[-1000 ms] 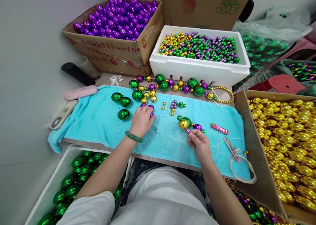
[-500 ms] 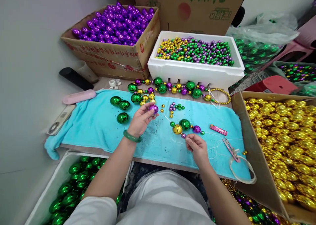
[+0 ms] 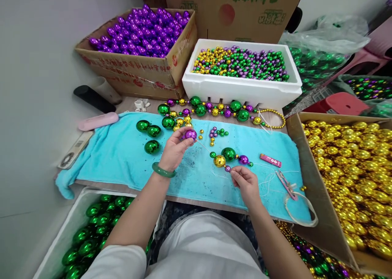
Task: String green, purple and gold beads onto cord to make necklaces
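Lifted off the blue towel (image 3: 196, 185) since 1 second ago, the left hand (image 3: 175, 148) grips a large purple bead (image 3: 190, 134), now met by the needle-like end (image 3: 202, 145) of the strand (image 3: 219, 161); entry is unclear. The right hand (image 3: 246, 183) has its grip closed beside a small purple bead (image 3: 228, 169). Poor alignment could skid the point into a fingertip; a slack pinch could let the small green bead (image 3: 212, 154) slide off.
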